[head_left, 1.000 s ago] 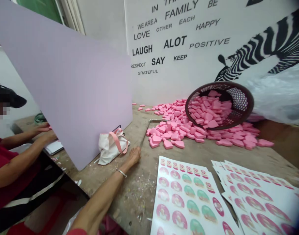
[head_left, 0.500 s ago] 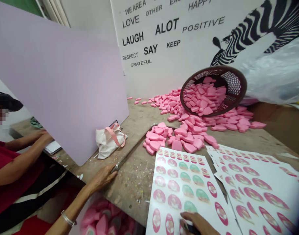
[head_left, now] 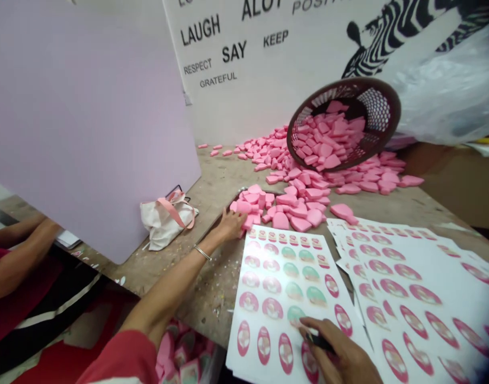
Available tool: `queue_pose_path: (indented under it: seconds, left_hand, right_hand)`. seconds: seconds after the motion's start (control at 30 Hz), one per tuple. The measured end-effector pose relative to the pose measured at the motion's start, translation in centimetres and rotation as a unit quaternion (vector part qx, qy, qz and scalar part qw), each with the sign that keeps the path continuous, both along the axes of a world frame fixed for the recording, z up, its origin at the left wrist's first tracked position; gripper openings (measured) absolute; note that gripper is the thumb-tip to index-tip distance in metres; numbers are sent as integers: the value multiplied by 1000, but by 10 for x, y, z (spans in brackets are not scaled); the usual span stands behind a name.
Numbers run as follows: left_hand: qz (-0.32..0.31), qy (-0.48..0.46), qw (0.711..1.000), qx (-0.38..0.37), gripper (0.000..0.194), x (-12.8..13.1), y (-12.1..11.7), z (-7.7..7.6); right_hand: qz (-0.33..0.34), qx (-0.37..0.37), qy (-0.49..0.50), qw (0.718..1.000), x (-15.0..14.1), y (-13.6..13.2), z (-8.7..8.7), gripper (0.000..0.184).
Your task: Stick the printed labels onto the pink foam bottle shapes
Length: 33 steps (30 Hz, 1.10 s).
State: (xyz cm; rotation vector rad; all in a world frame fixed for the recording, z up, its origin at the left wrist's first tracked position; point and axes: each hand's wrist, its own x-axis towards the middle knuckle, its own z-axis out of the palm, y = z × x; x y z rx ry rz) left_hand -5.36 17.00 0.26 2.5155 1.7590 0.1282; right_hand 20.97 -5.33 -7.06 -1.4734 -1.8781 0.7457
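My left hand point(head_left: 231, 224) rests open against the near edge of a loose heap of pink heart-shaped foam pieces point(head_left: 288, 205), its fingers touching them. Below it lies a white sheet of round and oval printed pink and green stickers point(head_left: 284, 298). My right hand point(head_left: 336, 352) is over this sheet's lower part, pinching a small black-handled tool point(head_left: 320, 340) whose tip reaches a green round sticker. A stack of similar sheets point(head_left: 408, 298) lies to the right.
A dark brown plastic basket point(head_left: 308, 120) lies tipped over, spilling pink pieces across the worn table point(head_left: 212, 304). A lilac board point(head_left: 88, 122) stands at left, beside a canvas bag point(head_left: 166, 220). Behind the board, a person in a red shirt point(head_left: 12, 272) works. Below the table, a bin point(head_left: 184, 352) holds pink pieces.
My left hand has moved forward from the table to the pink heap. My right hand has come into view over the sticker sheet. The view has tilted lower.
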Motion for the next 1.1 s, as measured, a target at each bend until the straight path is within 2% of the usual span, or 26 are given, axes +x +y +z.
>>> queue_pose_path:
  seconds: [0.1, 0.2, 0.27, 0.37, 0.43, 0.5, 0.57, 0.63, 0.7, 0.77, 0.83, 0.9, 0.97, 1.1]
  left_hand:
    - [-27, 15, 1000, -6, 36, 5, -12, 5]
    - [-86, -13, 996, -4, 39, 15, -52, 18]
    - [-162, -78, 984, -10, 41, 25, -85, 24]
    - [-249, -200, 947, -25, 43, 38, -127, 22]
    - [-221, -318, 922, -25, 43, 46, -147, 15]
    - [-116, -478, 869, -50, 41, 55, -164, 5]
    - [-3, -605, 786, -129, 37, 66, -180, -4]
    - [60, -664, 714, -212, 36, 76, -193, -12]
    - [101, -690, 679, -231, 36, 82, -202, -18]
    - [134, -715, 651, -217, 38, 82, -205, -22]
    - [153, -720, 639, -223, 41, 77, -205, -24]
    - [165, -707, 640, -252, 45, 73, -206, -25]
    - [176, -686, 650, -275, 44, 73, -208, -26]
    - [177, -652, 680, -284, 39, 81, -213, -30]
  right_hand:
    - [-36, -46, 36, 998, 1, 5, 18, 27]
    - [-89, -122, 109, 982, -5, 28, 43, 39]
    - [-100, -172, 211, 957, -12, 45, 57, 39]
    - [-15, -283, 348, 894, -22, 55, 66, 45]
    - [28, -338, 405, 849, -30, 49, 64, 50]
    - [20, -354, 441, 825, -39, 37, 60, 52]
    - [-3, -337, 446, 829, -46, 24, 55, 50]
    - [-3, -309, 404, 861, -50, 15, 52, 45]
    - [10, -266, 311, 912, -46, 11, 51, 41]
    - [-31, -186, 183, 965, -35, 11, 50, 41]
    - [-110, -88, 47, 989, -20, 14, 46, 40]
    - [-151, -8, -65, 986, -8, 17, 38, 31]
    - [-131, 57, -137, 980, -2, 18, 30, 25]
    - [-90, 151, -211, 962, -6, 15, 18, 18]
